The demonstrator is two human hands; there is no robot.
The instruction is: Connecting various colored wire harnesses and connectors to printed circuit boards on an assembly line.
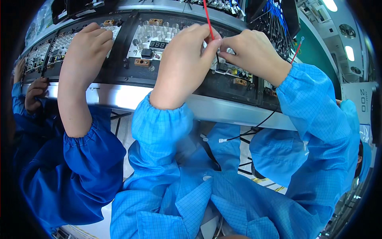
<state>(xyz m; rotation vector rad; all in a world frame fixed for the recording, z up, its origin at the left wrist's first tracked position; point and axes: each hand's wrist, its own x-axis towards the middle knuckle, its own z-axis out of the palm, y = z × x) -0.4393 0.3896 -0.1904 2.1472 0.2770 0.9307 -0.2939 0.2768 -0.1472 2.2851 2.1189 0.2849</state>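
Observation:
My left hand is closed in a pinch on a red wire, which rises from its fingertips past the top of the picture. Close beside it, my right hand is also pinched, its fingertips nearly meeting the left thumb; what sits between them is too small to make out. A short black lead runs down from the fingertips toward a white circuit board, partly hidden by my hands. To the left is another circuit board with clear round posts, a dark digit display and a black block part.
Black trays with boards line the metal-edged bench. A co-worker's hand reaches over the board at left. A black wire with a white connector hangs before me. Bundled wires hang at back right; another red wire shows by my right wrist.

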